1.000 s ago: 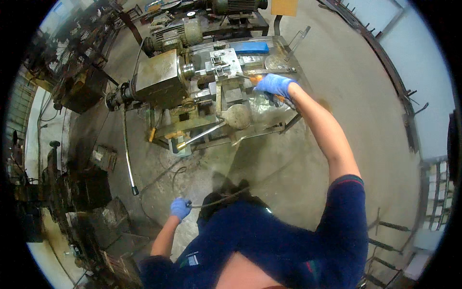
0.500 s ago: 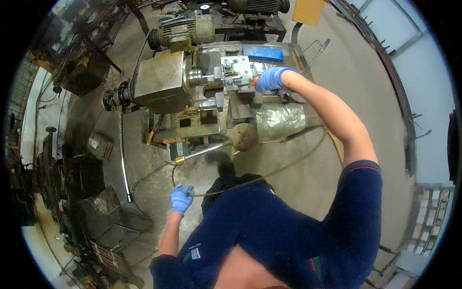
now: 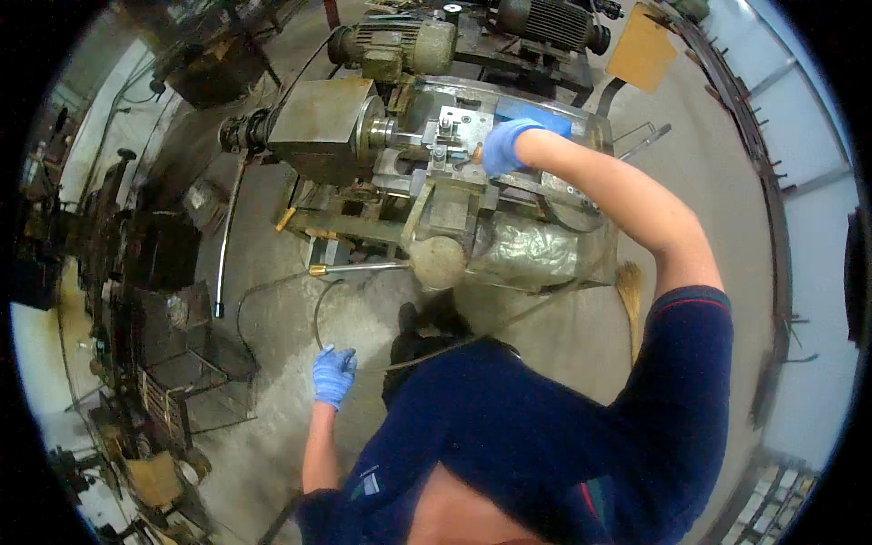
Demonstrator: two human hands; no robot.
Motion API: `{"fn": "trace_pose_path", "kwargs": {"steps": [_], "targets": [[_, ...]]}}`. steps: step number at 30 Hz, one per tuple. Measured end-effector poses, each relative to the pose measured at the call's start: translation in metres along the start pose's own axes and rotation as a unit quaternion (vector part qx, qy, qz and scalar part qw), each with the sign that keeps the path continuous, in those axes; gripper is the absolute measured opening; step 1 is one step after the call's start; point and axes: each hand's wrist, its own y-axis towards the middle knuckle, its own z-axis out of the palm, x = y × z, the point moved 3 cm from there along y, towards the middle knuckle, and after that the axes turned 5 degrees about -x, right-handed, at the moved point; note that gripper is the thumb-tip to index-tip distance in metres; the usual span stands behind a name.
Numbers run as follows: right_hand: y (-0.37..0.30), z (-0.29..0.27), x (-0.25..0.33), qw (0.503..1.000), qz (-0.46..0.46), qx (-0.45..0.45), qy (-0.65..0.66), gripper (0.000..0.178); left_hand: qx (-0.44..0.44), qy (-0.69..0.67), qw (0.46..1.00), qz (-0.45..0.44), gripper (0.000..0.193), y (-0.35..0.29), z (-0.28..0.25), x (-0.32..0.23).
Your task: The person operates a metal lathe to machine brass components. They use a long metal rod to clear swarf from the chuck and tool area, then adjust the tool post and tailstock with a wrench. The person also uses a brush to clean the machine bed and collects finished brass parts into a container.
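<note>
My right hand [image 3: 510,147], in a blue glove, is closed over the lathe's tool carriage [image 3: 466,123], at the end of my outstretched arm. A small orange-brown bit [image 3: 477,154] shows at its fingers; what they hold is hidden. My left hand [image 3: 334,376], also in a blue glove, is low beside my body, closed round a thin dark hose [image 3: 413,361]. The hose loops up on the left side and runs right across my front toward the machine. Beside the carriage stand the chuck [image 3: 383,133] and the grey headstock [image 3: 322,113].
A blue box [image 3: 536,115] lies behind my right hand. A long lever with a yellow end [image 3: 359,268] juts left from a round knob. A steel bar [image 3: 231,236] hangs at the left. Motors [image 3: 404,45] stand behind; a broom [image 3: 630,304] is on the right.
The view has shifted and turned, so the machine appears tilted and the broom shows more. My right hand stays at the carriage, and my left hand still has the hose.
</note>
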Motion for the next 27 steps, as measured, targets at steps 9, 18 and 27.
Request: {"fn": "trace_pose_path", "kwargs": {"steps": [9,18,27], "targets": [[-0.027,0.006,0.004,0.989,0.078,-0.124,0.0,0.035,-0.054,0.02,0.998,-0.008,0.014,-0.007,-0.011,-0.031],[-0.041,-0.011,0.013,0.995,0.072,-0.073,0.006,0.039,-0.054,-0.003,0.998,0.026,0.014,-0.005,-0.007,-0.015],[-0.012,-0.001,0.02,0.995,0.084,-0.052,0.01,0.038,-0.018,0.043,0.999,0.014,0.013,-0.02,-0.007,0.002]]}}
